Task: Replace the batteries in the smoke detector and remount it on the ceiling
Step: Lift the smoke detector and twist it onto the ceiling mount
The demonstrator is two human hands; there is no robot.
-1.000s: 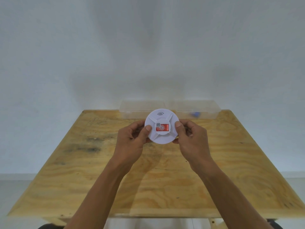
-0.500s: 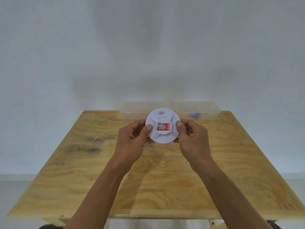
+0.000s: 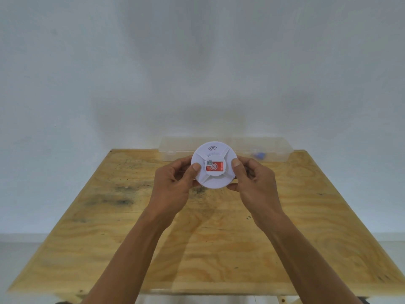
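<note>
A plywood table fills the lower view, with a clear box along its far edge against the wall. Above the table's far half, the left hand and right hand pinch the white detector by opposite rims, thumbs on its face, the other fingers curled behind. The detector looks closed, so the step is probably opening it; next, the hands likely must twist the halves apart to reach the batteries.

Smoke detector: matt white plastic w/ glossy red label. Under it, table: plywood, grainy, dark-stained. Behind it, box: clear plastic.
</note>
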